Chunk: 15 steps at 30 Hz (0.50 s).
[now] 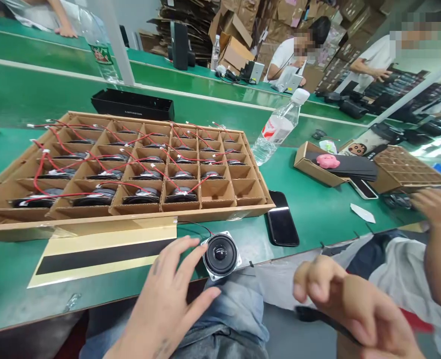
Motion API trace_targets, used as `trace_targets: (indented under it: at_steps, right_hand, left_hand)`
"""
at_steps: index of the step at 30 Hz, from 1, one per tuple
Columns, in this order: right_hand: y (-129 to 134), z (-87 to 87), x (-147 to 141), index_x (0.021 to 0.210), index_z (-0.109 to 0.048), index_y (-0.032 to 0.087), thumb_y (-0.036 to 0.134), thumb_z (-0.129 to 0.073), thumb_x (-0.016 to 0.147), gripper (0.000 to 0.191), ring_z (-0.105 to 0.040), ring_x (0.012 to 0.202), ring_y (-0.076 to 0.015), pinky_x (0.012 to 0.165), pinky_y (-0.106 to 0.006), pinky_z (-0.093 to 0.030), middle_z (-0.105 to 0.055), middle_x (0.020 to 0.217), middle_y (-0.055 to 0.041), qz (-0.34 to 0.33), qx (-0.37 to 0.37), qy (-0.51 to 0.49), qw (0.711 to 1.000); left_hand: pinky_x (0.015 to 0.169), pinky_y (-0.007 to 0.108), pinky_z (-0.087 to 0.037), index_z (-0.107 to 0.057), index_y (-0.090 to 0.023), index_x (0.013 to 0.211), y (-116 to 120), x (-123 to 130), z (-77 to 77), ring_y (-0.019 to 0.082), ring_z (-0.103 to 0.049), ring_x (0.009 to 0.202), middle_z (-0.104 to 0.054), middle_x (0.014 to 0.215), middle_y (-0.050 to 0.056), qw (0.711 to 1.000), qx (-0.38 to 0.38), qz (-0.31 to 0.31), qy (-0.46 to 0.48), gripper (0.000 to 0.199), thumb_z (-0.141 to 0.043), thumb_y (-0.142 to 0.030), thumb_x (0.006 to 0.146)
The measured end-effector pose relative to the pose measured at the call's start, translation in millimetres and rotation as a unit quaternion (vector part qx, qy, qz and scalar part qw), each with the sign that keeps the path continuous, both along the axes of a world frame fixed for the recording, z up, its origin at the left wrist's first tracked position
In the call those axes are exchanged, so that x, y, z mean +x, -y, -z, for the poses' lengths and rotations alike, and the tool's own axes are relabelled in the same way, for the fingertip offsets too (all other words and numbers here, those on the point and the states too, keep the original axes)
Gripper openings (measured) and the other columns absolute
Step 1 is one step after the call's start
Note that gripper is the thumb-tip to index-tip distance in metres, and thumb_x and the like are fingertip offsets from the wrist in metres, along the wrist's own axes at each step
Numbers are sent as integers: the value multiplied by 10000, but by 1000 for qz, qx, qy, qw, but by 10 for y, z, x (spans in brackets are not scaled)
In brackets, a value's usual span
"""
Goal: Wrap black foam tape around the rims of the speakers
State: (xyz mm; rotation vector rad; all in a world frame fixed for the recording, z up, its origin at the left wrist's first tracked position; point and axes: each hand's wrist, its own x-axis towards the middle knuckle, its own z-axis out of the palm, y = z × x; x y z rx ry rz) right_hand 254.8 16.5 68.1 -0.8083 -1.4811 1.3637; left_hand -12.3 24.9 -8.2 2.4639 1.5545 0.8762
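Observation:
A small square-framed speaker (220, 254) with a black cone lies face up at the table's front edge. My left hand (171, 294) is beside it, fingers spread, the index fingertip at its left rim; whether it touches is unclear. To the right, my right hand (358, 304) is curled around a thin black strip (323, 316), blurred by motion. A pale yellow backing sheet (115, 237) with a wide black band lies left of the speaker. Behind it stands a divided cardboard tray (160, 213) holding many speakers with red wires; several front-right compartments hold none.
A phone (282, 219) and a water bottle (280, 124) stand right of the tray. Behind it is a long black housing (132, 105). Farther right are an open box (320, 164) with a pink pig figure and a co-worker's blurred hand (437, 214). Other people sit beyond.

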Motion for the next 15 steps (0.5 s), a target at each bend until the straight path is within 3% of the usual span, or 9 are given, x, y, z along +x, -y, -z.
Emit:
trace_targets:
  at_steps: [2,5,9,13,15]
  right_hand:
    - [-65,81,-21,863,-590,308,336,-660,818,88,-583,818,-195,688,-320,-483,-549,894,-46,-35,-49,-33,998]
    - [-182,184,-39,952,-618,332,235,-648,843,149,-596,745,-147,664,-301,-505,-551,978,-39,-67,-94,-49,992]
    - [-405,231,-108,920,-660,272,111,-649,822,188,-553,673,-60,596,-201,-480,-508,1074,-35,-51,-93,10,994]
    - [-620,234,-224,1225,-541,300,105,-651,792,487,-553,660,-40,563,-182,-453,-463,1178,-54,-87,-104,84,987]
    - [-693,229,-284,1183,-571,222,125,-642,791,410,-552,681,-52,621,-209,-473,-485,1133,-59,-72,-83,149,983]
  left_hand:
    - [910,386,-501,-348,-204,1314,-125,212,22,246,-497,1134,-461,1251,113,1000,-16,11,7,560,-572,-416,847]
    - [857,352,-538,-314,-200,1308,-270,309,90,233,-562,1072,-493,1230,109,998,-46,40,24,677,-684,-340,757]
    - [965,307,-484,-269,-243,1336,-427,204,76,181,-535,1143,-507,1276,58,985,-110,127,44,753,-713,-254,728]
    - [1043,311,-412,-247,-270,1387,-605,98,-45,166,-454,1241,-442,1379,34,949,-229,214,32,826,-728,-251,716]
    - [1059,339,-393,-263,-246,1401,-669,77,-79,187,-426,1270,-404,1415,54,936,-260,234,17,832,-730,-262,713]
